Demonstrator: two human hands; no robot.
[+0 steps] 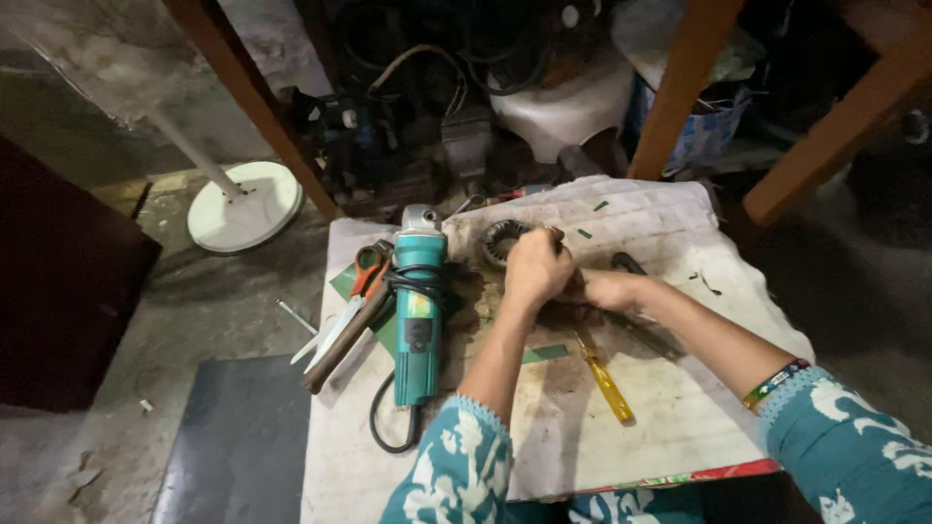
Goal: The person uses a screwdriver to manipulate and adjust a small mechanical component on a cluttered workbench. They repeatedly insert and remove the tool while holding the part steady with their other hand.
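Note:
My left hand [536, 267] is curled around a dark, round metal motor part [505, 240] with a toothed or finned rim, near the far middle of the cloth-covered work surface [670, 408]. My right hand [607, 288] presses in from the right, fingers closed against the same part or something small beside it; what it grips is hidden. A teal angle grinder [419, 311] lies just left of my hands, its black cord looped around the body.
A yellow-handled screwdriver [604, 376] lies below my hands. Orange-handled scissors [349, 301] and a wooden-handled tool [342, 340] rest left of the grinder. A white fan base [245, 204] stands on the floor at left. Wooden legs and cluttered tools lie behind.

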